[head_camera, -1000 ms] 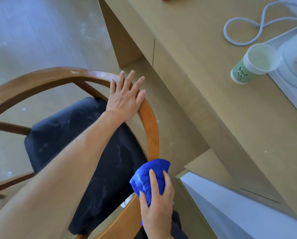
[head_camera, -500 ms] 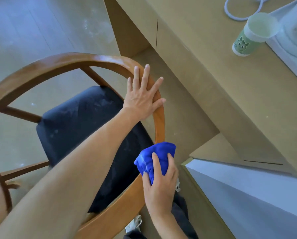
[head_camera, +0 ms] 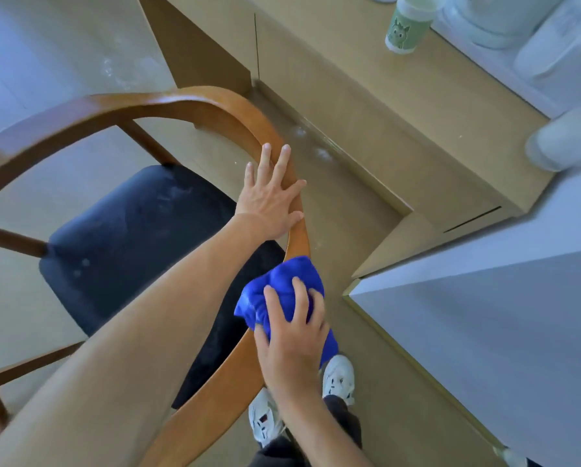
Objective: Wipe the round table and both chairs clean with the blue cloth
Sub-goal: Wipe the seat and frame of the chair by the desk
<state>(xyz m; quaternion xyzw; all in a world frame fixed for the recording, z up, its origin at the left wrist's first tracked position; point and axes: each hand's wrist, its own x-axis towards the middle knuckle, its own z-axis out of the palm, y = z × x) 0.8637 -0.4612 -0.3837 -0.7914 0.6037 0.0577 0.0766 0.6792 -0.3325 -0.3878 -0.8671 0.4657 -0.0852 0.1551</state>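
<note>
A wooden chair [head_camera: 168,104] with a curved backrest rail and a dark blue seat cushion [head_camera: 141,230] fills the left and centre. My left hand [head_camera: 270,197] rests flat on the rail's right side, fingers straight and spread. Just below it, my right hand [head_camera: 291,335] grips the bunched blue cloth [head_camera: 279,291] and presses it against the rail. The cushion shows pale dusty smears. The round table is not in view.
A tan wooden desk [head_camera: 366,106] runs along the right, bearing a green paper cup [head_camera: 405,28] and white appliances [head_camera: 535,45]. A white surface [head_camera: 484,332] lies at lower right. My white shoes [head_camera: 338,375] stand on the floor beside the chair.
The view has tilted down and shifted; my right hand has slid the cloth along the rail, and my shoes have come into sight. My left hand stays flat on the rail.
</note>
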